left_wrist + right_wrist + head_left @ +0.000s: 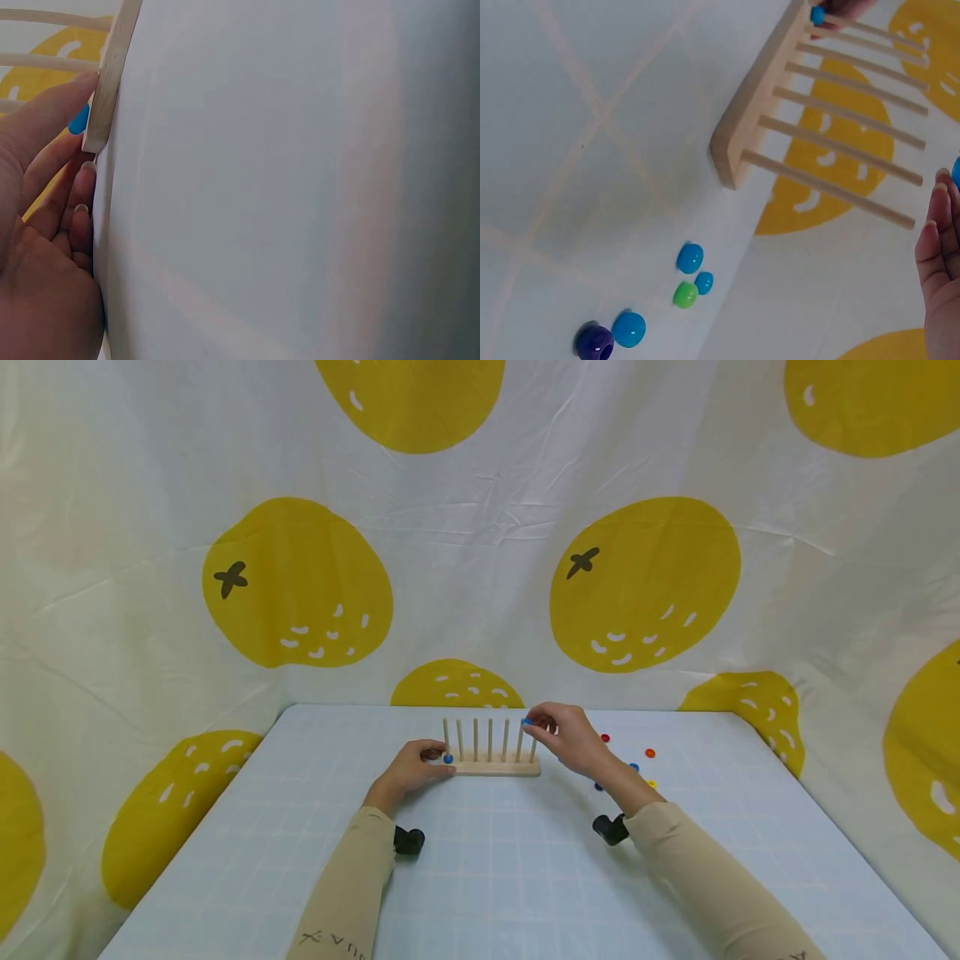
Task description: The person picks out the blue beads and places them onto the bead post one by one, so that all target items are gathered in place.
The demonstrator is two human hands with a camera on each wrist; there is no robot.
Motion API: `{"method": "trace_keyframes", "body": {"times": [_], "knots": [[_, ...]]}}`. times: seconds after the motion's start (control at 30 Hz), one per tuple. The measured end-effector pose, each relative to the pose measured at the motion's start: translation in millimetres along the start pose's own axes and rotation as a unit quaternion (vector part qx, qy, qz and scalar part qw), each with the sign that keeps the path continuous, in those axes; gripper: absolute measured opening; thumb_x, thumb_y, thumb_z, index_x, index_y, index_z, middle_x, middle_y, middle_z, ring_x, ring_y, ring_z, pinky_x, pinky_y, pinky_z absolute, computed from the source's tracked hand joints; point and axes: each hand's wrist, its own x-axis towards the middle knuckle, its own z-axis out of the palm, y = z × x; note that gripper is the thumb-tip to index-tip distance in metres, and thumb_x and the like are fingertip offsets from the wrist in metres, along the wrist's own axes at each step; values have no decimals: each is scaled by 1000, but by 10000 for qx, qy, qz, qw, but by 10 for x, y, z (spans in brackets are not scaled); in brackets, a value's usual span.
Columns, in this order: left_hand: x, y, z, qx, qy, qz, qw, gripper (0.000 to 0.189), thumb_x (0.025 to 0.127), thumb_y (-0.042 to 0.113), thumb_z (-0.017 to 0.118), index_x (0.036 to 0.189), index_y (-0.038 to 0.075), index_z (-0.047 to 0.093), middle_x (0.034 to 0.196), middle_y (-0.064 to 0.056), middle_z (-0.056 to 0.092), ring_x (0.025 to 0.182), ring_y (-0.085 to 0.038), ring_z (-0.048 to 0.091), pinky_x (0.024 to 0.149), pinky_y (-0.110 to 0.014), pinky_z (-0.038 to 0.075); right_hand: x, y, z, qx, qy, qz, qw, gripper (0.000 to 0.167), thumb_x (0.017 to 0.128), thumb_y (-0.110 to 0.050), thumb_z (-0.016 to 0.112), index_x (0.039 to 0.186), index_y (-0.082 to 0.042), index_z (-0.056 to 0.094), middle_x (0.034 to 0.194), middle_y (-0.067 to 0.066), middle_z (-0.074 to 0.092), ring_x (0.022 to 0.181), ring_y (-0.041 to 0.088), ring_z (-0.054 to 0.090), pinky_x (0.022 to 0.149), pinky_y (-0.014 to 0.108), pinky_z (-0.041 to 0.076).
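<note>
A wooden peg rack point(495, 769) with a row of upright pegs stands on the table. My left hand point(411, 766) holds its left end, thumb along the front of the base point(112, 82) and the other fingers behind. A blue bead point(447, 759) sits low on the leftmost peg, close to that hand. Over at the right end, my right hand point(567, 737) pinches another blue bead point(527, 722) between thumb and fingertips, level with the peg tops. In the right wrist view the other pegs point(840, 127) carry no beads, and only the edge of the pinched bead shows.
Loose beads lie on the table right of the rack, among them a red bead point(605, 737), an orange bead point(650, 752), a yellow bead point(652, 785) and a purple bead point(595, 342). A patterned curtain point(480, 543) hangs behind the pale checked table point(480, 877).
</note>
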Motion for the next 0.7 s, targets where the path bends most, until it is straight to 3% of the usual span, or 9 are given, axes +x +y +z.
{"method": "trace_keyframes", "body": {"times": [0.7], "knots": [[-28,51,-21,63,11,-48,10000,51,86,19,85,131,3,67,122,-12,66,111,-28,57,102,-45,48,184,-162,189,173,-242,-247,9993,12,96,-11,72,106,-3,71,94,2,68,83,16,59,75,29,54]]}}
